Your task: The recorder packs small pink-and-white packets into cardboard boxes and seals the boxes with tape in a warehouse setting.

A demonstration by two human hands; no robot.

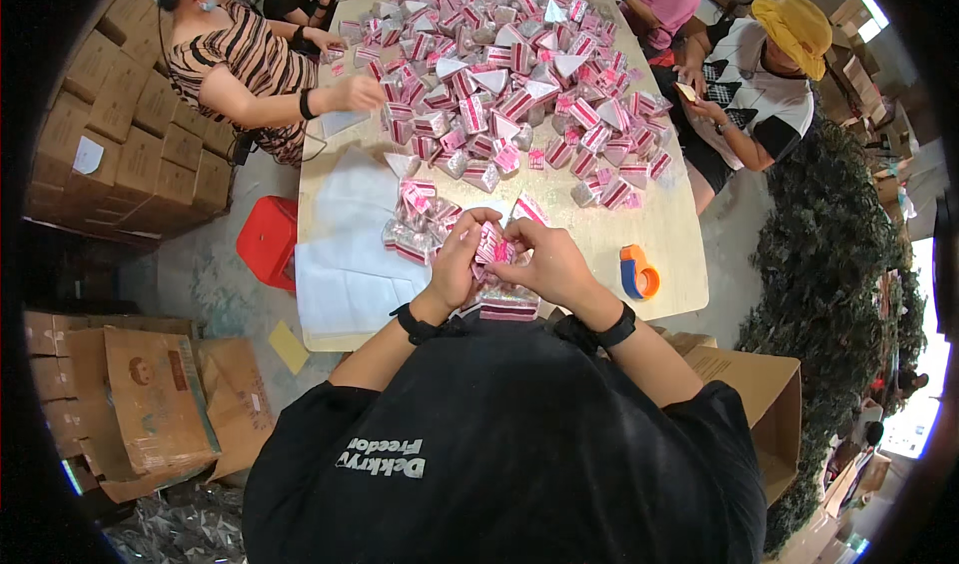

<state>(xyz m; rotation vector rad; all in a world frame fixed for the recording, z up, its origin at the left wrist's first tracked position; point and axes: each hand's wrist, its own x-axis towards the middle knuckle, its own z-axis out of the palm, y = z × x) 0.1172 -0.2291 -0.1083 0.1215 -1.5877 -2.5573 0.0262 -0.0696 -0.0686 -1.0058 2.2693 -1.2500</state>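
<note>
Pale tabletop [599, 244] bearing heaped pink-and-silver packets [473, 115], white sheets [350, 269] at left, orange-and-blue tape dispenser [631, 271] at right.

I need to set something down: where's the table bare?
Bare table lies between the pile, the right hand, the tape and the table's right edge. White sheets cover much of the near left. It's crowded across the pile and just beyond the left hand, where more packs lie.

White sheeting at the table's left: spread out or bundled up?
Spread out: the white sheeting lies flat across the near-left part of the table.
</note>
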